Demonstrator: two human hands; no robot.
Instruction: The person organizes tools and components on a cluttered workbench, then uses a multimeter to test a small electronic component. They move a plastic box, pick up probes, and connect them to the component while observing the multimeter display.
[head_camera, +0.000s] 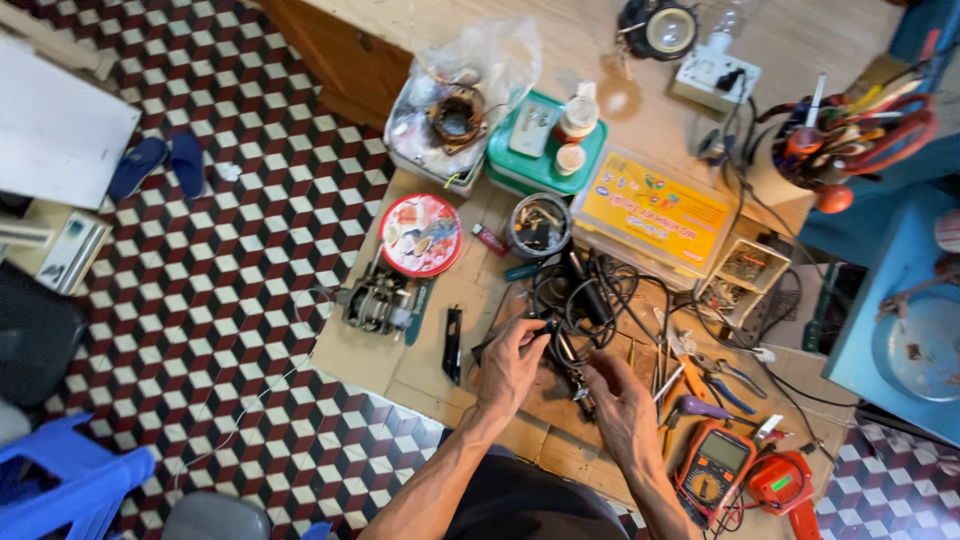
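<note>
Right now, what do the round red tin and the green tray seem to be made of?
The round red tin looks like printed metal: glossy lid, thin rim. The green tray seems moulded plastic: even colour, rounded corners, dull sheen. Neither is certain from this view.

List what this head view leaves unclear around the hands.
- Small dark part under the left hand: fingers cover it, kind unclear.
- Right hand: grip unclear, fingertips blend into the black wires.
- Red tool: cut off by the bottom edge.
- Open tin: contents too small to identify.
</note>
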